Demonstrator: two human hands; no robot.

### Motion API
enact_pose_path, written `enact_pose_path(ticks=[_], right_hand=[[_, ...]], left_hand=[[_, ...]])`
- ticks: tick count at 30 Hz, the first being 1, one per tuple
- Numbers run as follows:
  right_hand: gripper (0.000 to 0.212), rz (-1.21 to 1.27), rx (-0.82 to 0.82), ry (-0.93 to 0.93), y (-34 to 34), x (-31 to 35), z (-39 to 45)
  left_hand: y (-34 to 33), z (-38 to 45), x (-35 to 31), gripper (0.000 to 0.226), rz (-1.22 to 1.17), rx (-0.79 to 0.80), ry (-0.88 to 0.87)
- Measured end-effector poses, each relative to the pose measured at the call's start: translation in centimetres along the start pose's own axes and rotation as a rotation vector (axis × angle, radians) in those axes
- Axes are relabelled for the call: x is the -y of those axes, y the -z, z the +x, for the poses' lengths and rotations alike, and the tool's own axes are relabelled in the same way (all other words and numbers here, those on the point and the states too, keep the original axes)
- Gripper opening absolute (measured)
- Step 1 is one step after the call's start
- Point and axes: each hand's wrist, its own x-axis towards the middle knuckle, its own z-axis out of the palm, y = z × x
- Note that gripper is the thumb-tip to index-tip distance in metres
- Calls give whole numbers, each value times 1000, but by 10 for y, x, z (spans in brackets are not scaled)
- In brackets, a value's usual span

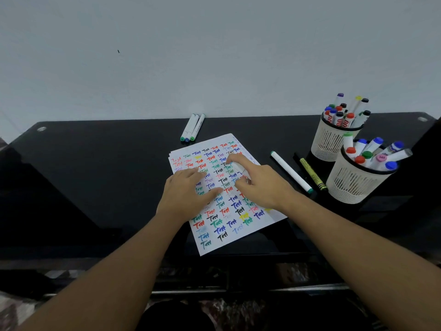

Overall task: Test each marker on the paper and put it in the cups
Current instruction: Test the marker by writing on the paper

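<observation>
Pressing flat on the paper (224, 194), left hand (186, 194) fingers straight, right hand (260, 185) fingers pinching a white marker (239, 169).

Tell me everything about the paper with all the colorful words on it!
The paper is a white sheet, seemingly the top of a small stack, lying flat and slightly turned on the black table. Rows of the word "Test" in red, blue, green, black and yellow cover it. The left hand presses flat on it, and the right hand holds a marker over it.
</observation>
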Motion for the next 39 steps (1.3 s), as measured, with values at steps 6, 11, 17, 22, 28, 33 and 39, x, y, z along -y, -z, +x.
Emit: enact_pose_path(ticks=[6, 11, 17, 22, 28, 33, 39], right_hand=[[47, 29, 6, -16, 1, -4, -4], [55, 263, -56, -71, 4, -5, -3], [40, 497, -166, -143, 28, 2, -7], [40, 525, -214, -164, 57, 0, -26], [10, 544, -377, -161, 98, 4, -63], [39, 238, -583, -212, 131, 1, -91], [26, 7, -733, -287, 164, -27, -103]], left_hand=[[0, 0, 0, 86, 4, 4, -1], [1, 1, 0, 85, -6, 10, 6], [2, 0, -1, 80, -14, -4, -2], [2, 0, 0, 75, -13, -19, -1], [1, 0, -2, 71, -12, -38, 1], [0, 0, -2, 72, 2, -17, 4], [1, -2, -3, 73, 21, -14, -9]])
